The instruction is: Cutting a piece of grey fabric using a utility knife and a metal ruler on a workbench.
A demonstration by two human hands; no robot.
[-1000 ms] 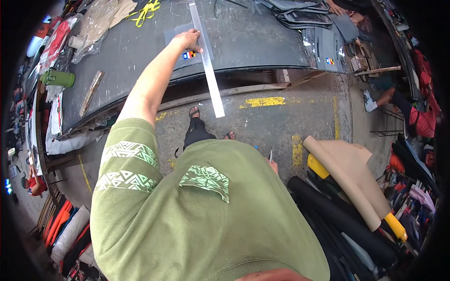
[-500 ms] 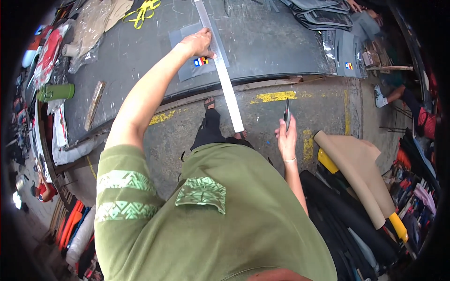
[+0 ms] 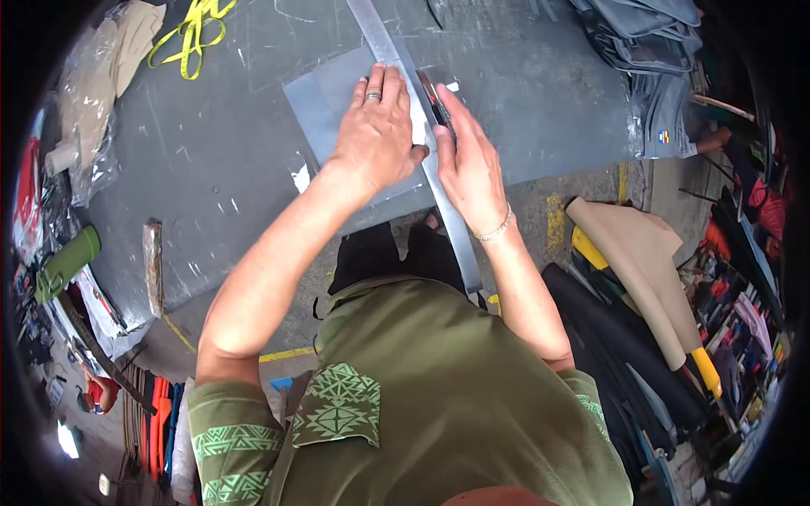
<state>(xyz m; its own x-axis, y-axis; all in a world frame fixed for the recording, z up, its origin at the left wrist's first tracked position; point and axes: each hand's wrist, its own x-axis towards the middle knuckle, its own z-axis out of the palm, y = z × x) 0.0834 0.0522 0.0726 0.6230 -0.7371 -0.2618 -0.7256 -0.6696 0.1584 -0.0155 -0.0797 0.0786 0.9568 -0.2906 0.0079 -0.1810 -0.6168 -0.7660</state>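
My left hand (image 3: 377,131) lies flat, fingers stretched forward, across a grey sheet (image 3: 316,97) and against the edge of a long metal straightedge (image 3: 453,228). The straightedge runs over the sheet and sticks out past the table's near edge toward my body. In my right hand (image 3: 474,164) is a slim dark utility knife with some red on it (image 3: 434,103), held just right of the straightedge. Its tip is near the table; whether it touches the sheet I cannot tell.
The dark worktable (image 3: 228,152) carries a yellow tape measure (image 3: 192,38), brown pieces in clear plastic (image 3: 89,110), a narrow strip (image 3: 153,268) and stacked grey bags (image 3: 645,34). A green roll (image 3: 67,263) is at the left. Brown sheeting (image 3: 629,270) and black rolls (image 3: 624,354) stand right.
My right hand has brought the knife up from beyond the table's near edge to the straightedge. My left hand now lies flatter, and the coloured patch by it no longer shows.
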